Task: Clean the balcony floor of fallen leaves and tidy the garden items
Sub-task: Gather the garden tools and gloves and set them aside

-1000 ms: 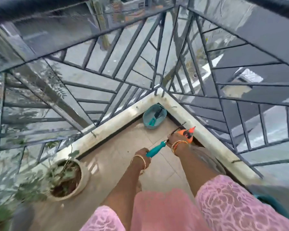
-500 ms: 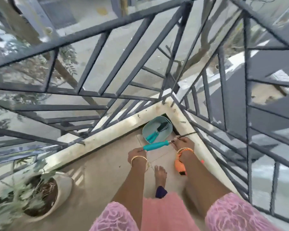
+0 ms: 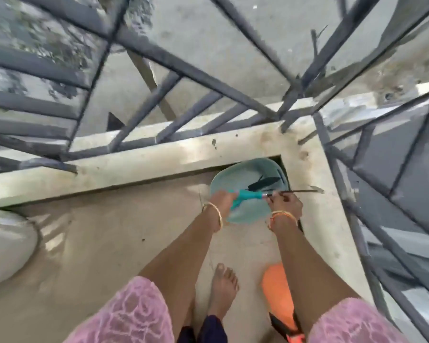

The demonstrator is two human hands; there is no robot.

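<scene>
A teal tub (image 3: 240, 214) sits on the floor in the balcony corner, with a dark-bladed garden tool (image 3: 264, 183) lying inside it. My left hand (image 3: 222, 200) grips the teal handle of a thin-shafted garden tool (image 3: 249, 195) held level just above the tub. My right hand (image 3: 286, 203) pinches that tool's metal shaft near the handle; the thin shaft sticks out to the right over the ledge. An orange object (image 3: 276, 288) with black parts hangs beside my right forearm; how it is held is hidden.
A grey metal railing (image 3: 183, 68) stands on the pale concrete ledge (image 3: 134, 159) around the corner. A white plant pot (image 3: 5, 246) stands at the left edge. My bare foot (image 3: 223, 288) is on the tiled floor (image 3: 97, 243) behind the tub.
The view has closed in on the corner. Both hands have carried the teal-handled tool forward from in front of the tub to over it. The orange object now hangs lower by my right arm.
</scene>
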